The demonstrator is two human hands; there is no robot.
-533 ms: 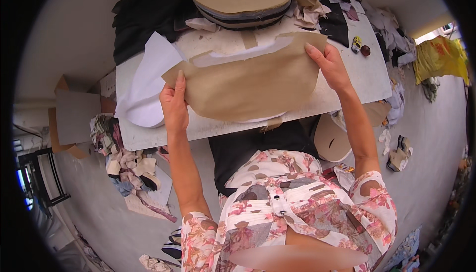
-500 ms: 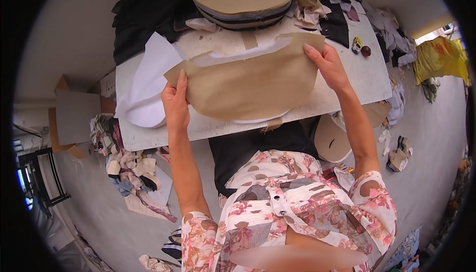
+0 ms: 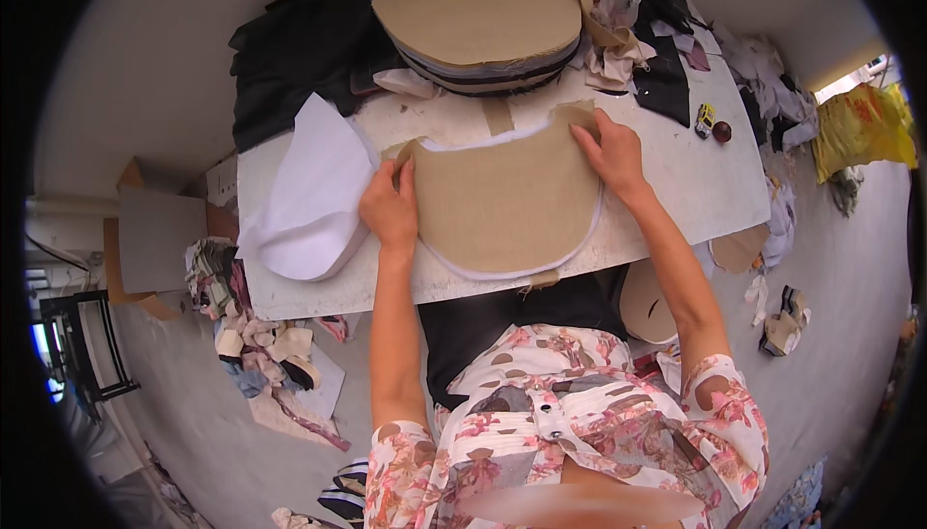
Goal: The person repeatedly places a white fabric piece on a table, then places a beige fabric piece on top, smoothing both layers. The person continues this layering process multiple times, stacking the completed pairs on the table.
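A tan, half-round fabric piece (image 3: 507, 203) with a curved notch along its far edge lies on the table in front of me. A white piece (image 3: 599, 215) of similar outline sits beneath it, showing as a thin rim around the curve and at the notch. At the tan piece's far left corner, my left hand (image 3: 390, 206) pinches it between thumb and fingers. My right hand (image 3: 615, 155) grips the far right corner, thumb on top. Left of my left hand rests a pile of white sheets (image 3: 314, 191), cut in a curved shape and partly folded over.
A thick stack of tan-topped pieces (image 3: 483, 17) stands at the table's far side, with black cloth (image 3: 309, 70) to its left. A toy car (image 3: 705, 121) and a dark red ball (image 3: 722, 131) lie at right. Fabric scraps (image 3: 266, 336) and a cardboard box (image 3: 159, 239) are at floor left.
Both hands have lowered the tan piece from above the table onto the white piece. It now lies flatter, and my hands have come closer together.
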